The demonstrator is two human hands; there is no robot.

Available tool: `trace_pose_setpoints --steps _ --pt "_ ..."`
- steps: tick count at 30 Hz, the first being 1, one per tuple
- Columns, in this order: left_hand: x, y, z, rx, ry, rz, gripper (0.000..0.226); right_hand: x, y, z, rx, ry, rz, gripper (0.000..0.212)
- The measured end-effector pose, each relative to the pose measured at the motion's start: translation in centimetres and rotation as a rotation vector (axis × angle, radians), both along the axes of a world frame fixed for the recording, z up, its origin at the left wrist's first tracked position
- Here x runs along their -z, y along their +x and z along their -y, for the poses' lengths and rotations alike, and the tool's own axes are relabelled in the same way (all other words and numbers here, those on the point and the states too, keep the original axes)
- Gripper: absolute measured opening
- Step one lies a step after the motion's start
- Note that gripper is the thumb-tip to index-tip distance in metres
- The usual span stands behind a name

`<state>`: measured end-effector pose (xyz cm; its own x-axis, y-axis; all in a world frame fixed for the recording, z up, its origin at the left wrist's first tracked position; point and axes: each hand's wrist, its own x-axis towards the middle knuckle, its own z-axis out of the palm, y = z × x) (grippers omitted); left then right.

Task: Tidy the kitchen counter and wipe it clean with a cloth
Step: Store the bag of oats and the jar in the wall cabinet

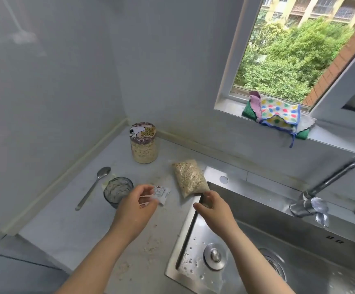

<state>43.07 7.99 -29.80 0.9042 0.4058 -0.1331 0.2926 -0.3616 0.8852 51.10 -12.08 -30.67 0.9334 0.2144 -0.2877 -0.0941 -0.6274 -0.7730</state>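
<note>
Lying left of the steel sink, a metal spoon and a ribbed glass bowl are seen on the pale counter. Farther back, in the wall corner, a clear jar of oats is capped with a cartoon-dog lid. A small white sachet is pinched between the curled thumb and fingers of the left hand, left of the sink. A clear bag of oats is laid at the sink's back-left corner, its near end gripped by the curled fingers of the right hand. Oat crumbs are scattered beside the sink's left rim. Folded cloths, one spotted and blue-edged, are piled on the windowsill behind the sink, well apart from both hands. A curved tap is mounted at the sink's back right.
</note>
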Motion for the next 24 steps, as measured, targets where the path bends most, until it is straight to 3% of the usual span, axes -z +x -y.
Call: trace_pose_setpoints --steps 2,6,11,18,21,24 --pt "0.1 1.9 -1.1 -0.002 0.003 0.003 0.03 0.5 1.8 -0.9 -0.014 -0.033 0.028 0.033" --pt "0.5 6.1 -3.9 0.041 0.102 -0.049 0.045 1.6 5.2 -3.1 -0.027 -0.122 0.028 0.064" --pt "0.8 12.2 -7.4 0.061 0.296 -0.078 0.066 3.7 9.1 -6.1 -0.035 -0.237 0.059 0.073" --pt "2.8 19.4 -12.0 0.119 0.568 -0.078 0.099 7.8 12.3 -8.9 -0.125 -0.562 0.058 0.093" --pt "3.1 22.0 -13.2 0.142 0.681 -0.167 0.108 8.9 12.9 -9.4 -0.143 -0.607 0.03 0.099" --pt "4.1 23.9 -14.3 0.173 0.671 -0.232 0.112 10.0 12.9 -9.3 -0.138 -0.642 0.054 0.102"
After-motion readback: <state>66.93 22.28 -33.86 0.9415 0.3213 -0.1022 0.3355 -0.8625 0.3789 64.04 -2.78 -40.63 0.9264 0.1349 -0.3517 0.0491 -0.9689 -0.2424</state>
